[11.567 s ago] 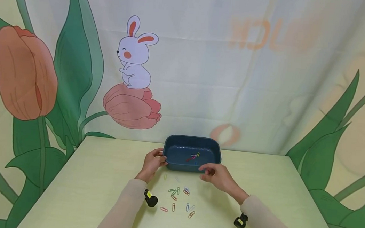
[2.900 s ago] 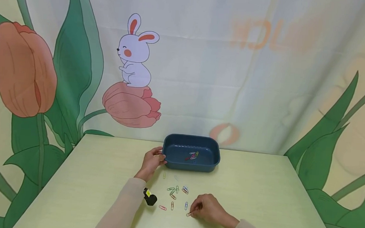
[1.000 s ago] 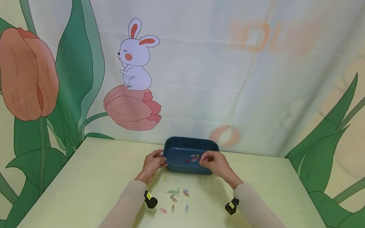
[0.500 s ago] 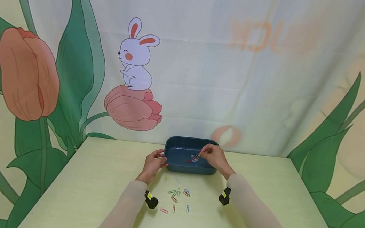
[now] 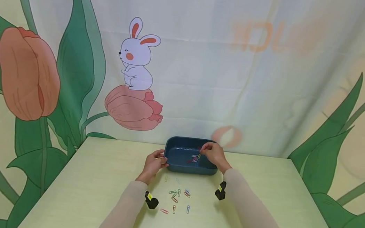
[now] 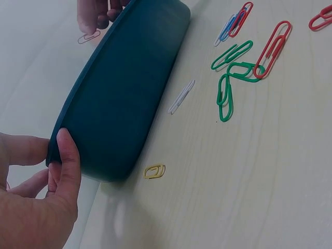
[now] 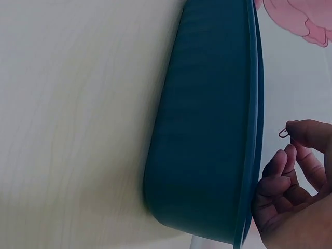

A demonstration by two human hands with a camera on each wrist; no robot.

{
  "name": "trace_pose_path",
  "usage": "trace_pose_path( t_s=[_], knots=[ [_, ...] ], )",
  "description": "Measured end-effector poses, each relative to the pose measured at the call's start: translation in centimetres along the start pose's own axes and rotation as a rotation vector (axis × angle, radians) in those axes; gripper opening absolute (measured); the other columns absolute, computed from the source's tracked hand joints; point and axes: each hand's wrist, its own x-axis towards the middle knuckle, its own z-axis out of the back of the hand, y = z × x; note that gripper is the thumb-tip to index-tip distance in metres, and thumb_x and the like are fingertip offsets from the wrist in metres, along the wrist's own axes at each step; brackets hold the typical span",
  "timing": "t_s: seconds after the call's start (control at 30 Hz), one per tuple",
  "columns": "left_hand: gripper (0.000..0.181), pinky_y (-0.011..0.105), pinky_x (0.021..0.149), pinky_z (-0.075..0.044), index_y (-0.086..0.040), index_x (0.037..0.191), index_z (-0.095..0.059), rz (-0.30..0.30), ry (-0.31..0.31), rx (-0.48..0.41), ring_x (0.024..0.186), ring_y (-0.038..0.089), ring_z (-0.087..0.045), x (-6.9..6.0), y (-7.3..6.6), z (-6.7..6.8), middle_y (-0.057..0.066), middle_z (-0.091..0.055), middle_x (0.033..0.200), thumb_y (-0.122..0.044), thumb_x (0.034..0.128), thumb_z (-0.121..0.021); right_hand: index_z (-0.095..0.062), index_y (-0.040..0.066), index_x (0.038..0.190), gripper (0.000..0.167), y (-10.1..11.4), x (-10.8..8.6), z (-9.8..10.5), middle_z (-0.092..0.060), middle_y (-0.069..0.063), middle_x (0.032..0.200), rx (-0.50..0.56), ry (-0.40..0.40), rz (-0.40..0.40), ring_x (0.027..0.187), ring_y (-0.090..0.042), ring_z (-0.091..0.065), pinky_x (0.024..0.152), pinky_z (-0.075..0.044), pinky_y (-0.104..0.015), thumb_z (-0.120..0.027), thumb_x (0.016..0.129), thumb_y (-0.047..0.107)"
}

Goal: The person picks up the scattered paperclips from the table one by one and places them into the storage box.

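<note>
My left hand (image 5: 152, 164) grips the left end of a dark blue bin (image 5: 179, 168), thumb outside the rim. Above the bin's right part, my right hand (image 5: 215, 155) pinches a reddish paper clip (image 7: 283, 133) between thumb and forefinger. That paper clip (image 6: 89, 37) also shows past the rim in the left wrist view. On the bin floor lie several paper clips (image 5: 194, 156), white, yellow, red and blue; part of the floor is hidden by the right hand.
In front of the bin, loose paper clips lie on the table: yellow (image 6: 154, 171), white (image 6: 181, 97), several green (image 6: 224, 97), red ones (image 5: 164, 211) and a blue one (image 5: 187, 209). Behind the table hangs a printed curtain (image 5: 188, 76) with a rabbit and tulips.
My right hand took the orange-red paper clip from the table's front and carried it over the bin. A pale clip beside it has left the table; another white clip lies inside. Left hand stays.
</note>
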Motion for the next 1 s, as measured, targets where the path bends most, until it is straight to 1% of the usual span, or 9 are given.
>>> trace_pose_path(
  t_s=[0.2, 0.27, 0.43, 0.53, 0.6, 0.7, 0.83, 0.9, 1.0],
  knots=[
    [0.051, 0.029, 0.080, -0.059, -0.003, 0.141, -0.050, -0.008, 0.000, -0.004, 0.093, 0.027, -0.064, -0.1, 0.0, 0.1, 0.020, -0.050, 0.121, 0.002, 0.0914, -0.058, -0.068, 0.014, 0.089, 0.006, -0.4, 0.6, -0.3, -0.067, -0.004, 0.090, 0.011, 0.008, -0.042, 0.089, -0.030, -0.062, 0.070, -0.047, -0.032, -0.070, 0.090, 0.020],
    [0.050, 0.029, 0.080, -0.059, -0.003, 0.141, -0.050, -0.009, 0.002, -0.006, 0.093, 0.027, -0.064, -0.1, 0.0, 0.1, 0.019, -0.050, 0.120, 0.003, 0.0914, -0.058, -0.070, 0.013, 0.097, 0.011, -0.3, 0.7, -0.4, -0.066, -0.005, 0.091, 0.005, 0.011, -0.048, 0.091, -0.032, -0.062, 0.071, -0.048, -0.033, -0.071, 0.090, 0.021],
    [0.050, 0.028, 0.080, -0.059, -0.003, 0.141, -0.050, -0.007, 0.005, -0.007, 0.096, 0.030, -0.064, -0.2, -0.1, 0.1, 0.017, -0.050, 0.118, 0.003, 0.0915, -0.058, -0.069, 0.012, 0.120, 0.031, -0.3, 0.4, -0.6, -0.066, -0.007, 0.097, -0.015, 0.025, -0.032, 0.094, -0.033, -0.063, 0.073, -0.052, -0.037, -0.070, 0.091, 0.022],
    [0.051, 0.027, 0.078, -0.059, -0.003, 0.141, -0.050, -0.005, 0.006, -0.007, 0.095, 0.029, -0.064, -0.2, -0.1, 0.2, 0.017, -0.050, 0.118, 0.003, 0.0910, -0.059, -0.068, 0.013, 0.124, 0.034, -0.2, 0.0, -0.7, -0.066, -0.008, 0.096, -0.023, 0.027, -0.009, 0.095, -0.034, -0.064, 0.074, -0.052, -0.036, -0.070, 0.091, 0.023],
    [0.051, 0.027, 0.077, -0.059, -0.002, 0.140, -0.050, -0.010, 0.007, -0.009, 0.093, 0.028, -0.064, -0.2, -0.1, 0.2, 0.018, -0.050, 0.117, 0.003, 0.0905, -0.059, -0.069, 0.014, 0.124, 0.035, -0.1, -0.4, -0.6, -0.066, -0.009, 0.093, -0.026, 0.026, 0.010, 0.092, -0.035, -0.064, 0.071, -0.051, -0.034, -0.071, 0.091, 0.024],
    [0.051, 0.026, 0.075, -0.059, -0.001, 0.140, -0.050, -0.022, 0.009, -0.013, 0.091, 0.029, -0.064, -0.2, 0.0, 0.2, 0.017, -0.050, 0.115, 0.004, 0.0906, -0.058, -0.069, 0.015, 0.124, 0.035, 0.2, -1.1, -0.7, -0.066, -0.012, 0.087, -0.025, 0.028, 0.039, 0.078, -0.031, -0.062, 0.066, -0.048, -0.031, -0.071, 0.090, 0.025],
    [0.050, 0.027, 0.076, -0.059, 0.000, 0.141, -0.049, -0.036, 0.017, -0.011, 0.092, 0.030, -0.065, -0.2, 0.0, 0.2, 0.017, -0.050, 0.114, 0.004, 0.0918, -0.058, -0.070, 0.013, 0.122, 0.033, 0.6, -2.1, -0.8, -0.066, -0.013, 0.081, -0.014, 0.035, 0.085, 0.060, -0.020, -0.051, 0.058, -0.041, -0.029, -0.072, 0.090, 0.021],
    [0.050, 0.028, 0.076, -0.059, -0.001, 0.141, -0.049, -0.040, 0.021, -0.009, 0.090, 0.028, -0.065, -0.2, 0.0, 0.2, 0.018, -0.051, 0.115, 0.004, 0.0922, -0.057, -0.070, 0.013, 0.121, 0.032, 0.7, -2.6, -0.8, -0.065, -0.011, 0.077, -0.013, 0.040, 0.103, 0.057, -0.020, -0.051, 0.058, -0.040, -0.029, -0.071, 0.090, 0.020],
    [0.050, 0.029, 0.078, -0.059, 0.000, 0.142, -0.048, -0.044, 0.028, -0.007, 0.087, 0.025, -0.065, -0.2, 0.1, 0.2, 0.020, -0.050, 0.118, 0.004, 0.0926, -0.057, -0.071, 0.014, 0.119, 0.029, 0.9, -3.5, -1.0, -0.063, -0.003, 0.071, -0.012, 0.044, 0.127, 0.058, -0.021, -0.053, 0.057, -0.041, -0.029, -0.071, 0.090, 0.019]
  ],
)
